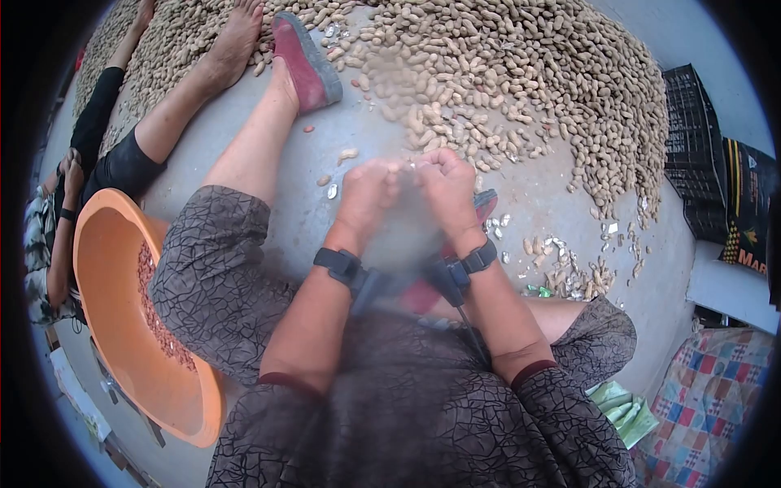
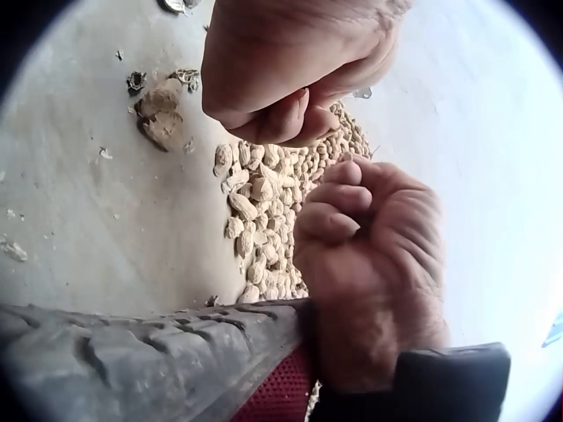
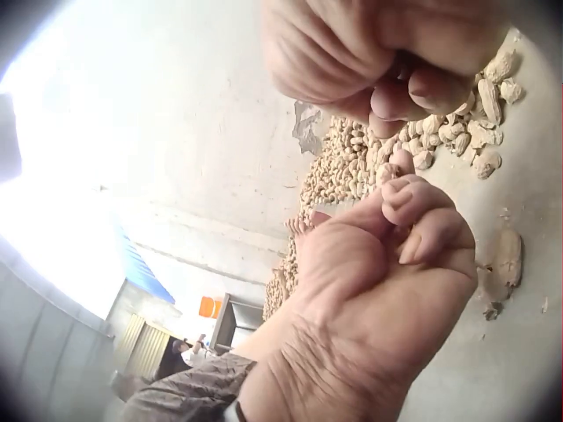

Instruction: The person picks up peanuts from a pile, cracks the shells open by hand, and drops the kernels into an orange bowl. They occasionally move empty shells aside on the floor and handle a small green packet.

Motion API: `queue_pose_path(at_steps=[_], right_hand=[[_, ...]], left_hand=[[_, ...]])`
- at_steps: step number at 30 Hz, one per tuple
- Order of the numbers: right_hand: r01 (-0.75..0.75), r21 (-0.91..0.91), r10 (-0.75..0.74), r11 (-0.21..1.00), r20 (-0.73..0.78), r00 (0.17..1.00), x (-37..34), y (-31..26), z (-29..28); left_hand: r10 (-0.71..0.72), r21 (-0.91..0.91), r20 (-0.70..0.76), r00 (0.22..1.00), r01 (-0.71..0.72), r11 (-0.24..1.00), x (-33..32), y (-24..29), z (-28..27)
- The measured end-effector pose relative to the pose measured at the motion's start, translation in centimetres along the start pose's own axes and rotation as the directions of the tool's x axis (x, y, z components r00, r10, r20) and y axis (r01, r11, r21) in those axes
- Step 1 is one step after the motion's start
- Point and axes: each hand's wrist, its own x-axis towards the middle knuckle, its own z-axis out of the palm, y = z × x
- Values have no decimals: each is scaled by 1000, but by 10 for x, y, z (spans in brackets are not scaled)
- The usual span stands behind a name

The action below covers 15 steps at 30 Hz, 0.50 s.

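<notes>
In the head view, my left hand [image 1: 370,199] and right hand [image 1: 446,191] are close together over the floor, fingers curled toward the palms. My left hand pinches a peanut [image 3: 387,174] between thumb and index finger, as the right wrist view shows. My right hand [image 2: 374,237] has its fingers folded in, and a small tan piece [image 2: 347,157] shows at its thumb tip. Whatever lies inside the folded fingers is hidden. Beyond both hands spreads a large pile of unshelled peanuts [image 1: 504,73].
An orange basin [image 1: 110,244] holding reddish shelled kernels stands to my left. Broken shells [image 1: 598,281] litter the floor at right. Another person's bare foot [image 1: 236,49] rests at the pile's edge. Black crates [image 1: 691,122] and a patchwork cloth [image 1: 708,398] lie at the right.
</notes>
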Motion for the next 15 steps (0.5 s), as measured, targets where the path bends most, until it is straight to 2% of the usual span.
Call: queue_pose_path(at_steps=[2,4,5,7,10,14,15], right_hand=[[-14,23,13,1000,20,1000,1,-3,-2],[-47,-69,54,996,93,994,0,-14,-2],[-47,-69,53,996,93,994,0,-13,0],[-112,61,99,992,189,977,0,-10,3],[-95,0,93,996,211,973,0,-8,2],[-78,-78,95,994,239,966,2,-6,-1],[-174,-87,191,981,261,946,3,-12,-4]], left_hand=[[18,21,8,1000,-18,1000,1,1,-2],[77,193,12,997,-78,978,1,4,0],[78,193,12,997,-78,978,1,6,0],[74,234,62,995,-87,968,-1,9,2],[96,174,46,994,-103,979,-3,10,-1],[91,209,78,993,-105,972,-2,15,-2],[94,57,80,992,-99,993,-1,16,-6]])
